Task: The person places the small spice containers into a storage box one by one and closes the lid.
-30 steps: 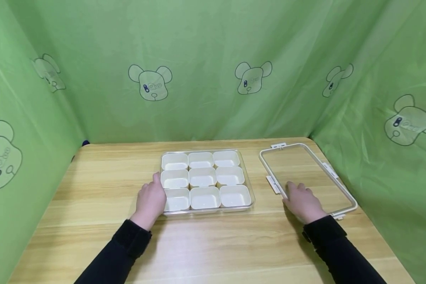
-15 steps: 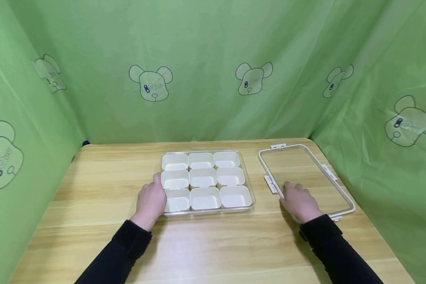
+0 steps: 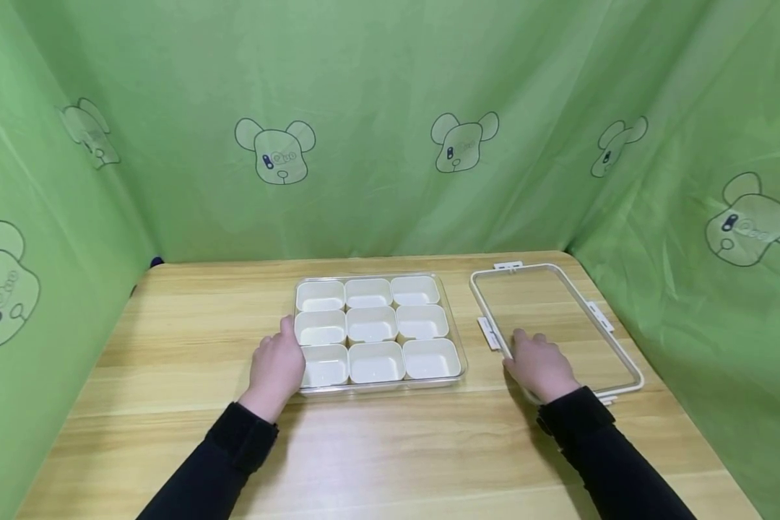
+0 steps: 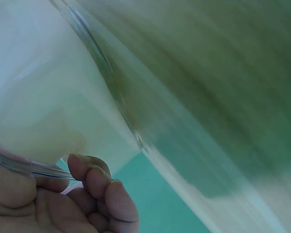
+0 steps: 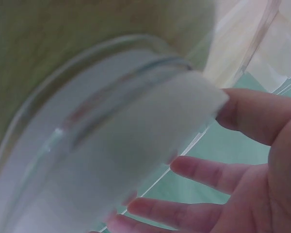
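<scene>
Head cam's up high, looking forward and down over the table (image 3: 377, 462) to the curtain (image 3: 364, 224), so it's the wide shot. Left wrist cam is super close, canted, aimed at the left hand (image 3: 276, 370) and tray (image 3: 383, 388); head cam gets both too. Right wrist cam's equally tight, sharing right hand (image 3: 544, 367) and frame (image 5: 126, 145) with head.

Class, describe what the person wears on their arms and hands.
The left sleeve and right sleeve look black and reach the wrists, each ending in a thick dark band. The left hand and right hand show no gloves.
</scene>
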A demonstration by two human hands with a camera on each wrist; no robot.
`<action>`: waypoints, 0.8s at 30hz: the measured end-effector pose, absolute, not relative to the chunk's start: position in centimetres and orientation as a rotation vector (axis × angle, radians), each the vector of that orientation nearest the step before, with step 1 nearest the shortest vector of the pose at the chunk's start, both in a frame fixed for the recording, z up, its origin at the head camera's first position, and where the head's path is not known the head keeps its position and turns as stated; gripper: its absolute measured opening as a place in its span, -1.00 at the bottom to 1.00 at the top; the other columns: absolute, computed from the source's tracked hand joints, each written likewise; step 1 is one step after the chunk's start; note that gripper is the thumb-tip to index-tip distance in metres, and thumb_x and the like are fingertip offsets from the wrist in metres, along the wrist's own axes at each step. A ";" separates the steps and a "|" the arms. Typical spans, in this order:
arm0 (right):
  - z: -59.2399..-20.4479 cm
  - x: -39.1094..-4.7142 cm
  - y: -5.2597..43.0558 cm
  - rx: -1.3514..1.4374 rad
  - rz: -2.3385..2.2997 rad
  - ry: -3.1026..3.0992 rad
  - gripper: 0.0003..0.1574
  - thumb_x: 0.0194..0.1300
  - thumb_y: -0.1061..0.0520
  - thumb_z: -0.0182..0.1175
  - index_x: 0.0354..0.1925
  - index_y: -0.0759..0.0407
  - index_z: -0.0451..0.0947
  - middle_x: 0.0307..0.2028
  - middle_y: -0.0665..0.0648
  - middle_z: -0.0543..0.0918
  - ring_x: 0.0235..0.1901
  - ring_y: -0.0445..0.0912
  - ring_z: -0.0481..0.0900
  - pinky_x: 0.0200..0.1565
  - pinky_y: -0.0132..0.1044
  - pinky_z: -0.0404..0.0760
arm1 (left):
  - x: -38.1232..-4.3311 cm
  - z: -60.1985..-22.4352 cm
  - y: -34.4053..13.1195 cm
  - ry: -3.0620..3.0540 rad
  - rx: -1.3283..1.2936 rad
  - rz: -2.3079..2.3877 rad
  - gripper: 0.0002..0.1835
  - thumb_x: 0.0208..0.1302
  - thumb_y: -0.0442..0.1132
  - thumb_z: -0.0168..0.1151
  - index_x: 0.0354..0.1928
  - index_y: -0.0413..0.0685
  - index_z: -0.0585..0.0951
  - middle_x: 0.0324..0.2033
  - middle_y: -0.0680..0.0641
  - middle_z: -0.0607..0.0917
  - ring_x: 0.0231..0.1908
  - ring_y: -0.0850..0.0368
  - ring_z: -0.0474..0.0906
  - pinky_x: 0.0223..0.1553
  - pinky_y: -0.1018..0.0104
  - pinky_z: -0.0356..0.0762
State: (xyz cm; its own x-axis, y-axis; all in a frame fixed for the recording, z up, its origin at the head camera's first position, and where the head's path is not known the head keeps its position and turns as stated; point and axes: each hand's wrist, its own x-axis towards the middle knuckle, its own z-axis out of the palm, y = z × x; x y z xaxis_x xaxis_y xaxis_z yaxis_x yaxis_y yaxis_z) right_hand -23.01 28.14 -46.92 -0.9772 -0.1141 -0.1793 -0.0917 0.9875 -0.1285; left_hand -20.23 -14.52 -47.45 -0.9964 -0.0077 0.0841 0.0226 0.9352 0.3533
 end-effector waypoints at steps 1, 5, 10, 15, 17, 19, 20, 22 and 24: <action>-46.9 -23.0 28.1 -0.150 -0.175 2.944 -0.28 0.19 -0.01 0.12 0.14 0.44 0.19 -0.19 0.54 0.40 -0.33 0.37 0.44 -0.38 0.18 0.52 | -20.2 -47.4 -14.5 -3.007 -0.013 -0.546 -0.52 0.26 -0.39 -0.28 0.23 -0.36 0.06 -0.58 -0.18 0.50 -0.51 -0.09 0.35 -0.43 0.06 0.40; -46.8 -23.0 27.8 -0.135 -0.174 2.936 -0.28 0.20 -0.02 0.12 0.14 0.43 0.19 -0.18 0.55 0.40 -0.33 0.37 0.44 -0.40 0.17 0.52 | -20.2 -47.5 -14.5 -3.003 -0.020 -0.535 -0.52 0.26 -0.40 -0.29 0.23 -0.36 0.06 -0.58 -0.17 0.50 -0.51 -0.09 0.36 -0.42 0.06 0.41; -46.5 -22.9 27.5 -0.114 -0.168 2.920 -0.27 0.21 -0.03 0.12 0.15 0.43 0.17 -0.17 0.57 0.38 -0.34 0.38 0.44 -0.45 0.14 0.53 | -20.2 -47.5 -14.5 -2.997 -0.025 -0.541 -0.53 0.26 -0.39 -0.30 0.22 -0.36 0.07 -0.59 -0.17 0.49 -0.51 -0.09 0.35 -0.43 0.05 0.40; -46.5 -22.9 27.4 -0.106 -0.162 2.918 -0.27 0.21 -0.04 0.10 0.16 0.42 0.16 -0.16 0.57 0.37 -0.33 0.38 0.44 -0.45 0.13 0.53 | -20.2 -47.7 -14.6 -2.992 -0.024 -0.550 -0.53 0.27 -0.38 -0.30 0.22 -0.36 0.07 -0.58 -0.17 0.50 -0.51 -0.10 0.35 -0.42 0.05 0.40; -46.6 -22.9 27.3 -0.105 -0.161 2.922 -0.27 0.21 -0.03 0.10 0.15 0.42 0.17 -0.16 0.56 0.38 -0.31 0.38 0.44 -0.43 0.14 0.53 | -20.2 -47.7 -14.6 -2.991 -0.024 -0.552 -0.53 0.26 -0.38 -0.30 0.22 -0.37 0.07 -0.58 -0.17 0.50 -0.51 -0.10 0.35 -0.42 0.05 0.40; -46.5 -22.9 27.3 -0.107 -0.163 2.923 -0.27 0.21 -0.03 0.10 0.15 0.43 0.17 -0.16 0.56 0.38 -0.31 0.38 0.44 -0.42 0.15 0.53 | -20.2 -47.7 -14.6 -2.993 -0.022 -0.551 -0.53 0.26 -0.38 -0.31 0.22 -0.36 0.07 -0.59 -0.16 0.49 -0.51 -0.09 0.35 -0.43 0.05 0.39; -46.5 -23.0 27.4 -0.108 -0.164 2.922 -0.27 0.21 -0.02 0.10 0.15 0.43 0.17 -0.17 0.56 0.38 -0.31 0.38 0.44 -0.41 0.15 0.53 | -20.2 -47.7 -14.6 -2.993 -0.022 -0.550 -0.53 0.26 -0.38 -0.30 0.22 -0.36 0.07 -0.60 -0.16 0.49 -0.51 -0.09 0.35 -0.43 0.05 0.39; -46.5 -23.0 27.4 -0.116 -0.166 2.921 -0.28 0.21 -0.02 0.08 0.14 0.45 0.18 -0.17 0.56 0.39 -0.30 0.38 0.44 -0.39 0.16 0.52 | -20.2 -47.7 -14.6 -2.992 -0.025 -0.546 -0.52 0.26 -0.39 -0.29 0.23 -0.36 0.07 -0.61 -0.16 0.48 -0.52 -0.09 0.35 -0.44 0.05 0.40; -46.4 -23.1 27.5 -0.129 -0.176 2.917 -0.30 0.21 -0.01 0.07 0.13 0.46 0.19 -0.17 0.56 0.39 -0.30 0.38 0.44 -0.35 0.17 0.52 | -20.2 -47.6 -14.6 -2.994 -0.027 -0.537 -0.52 0.26 -0.39 -0.28 0.22 -0.36 0.07 -0.61 -0.15 0.48 -0.52 -0.09 0.35 -0.45 0.06 0.40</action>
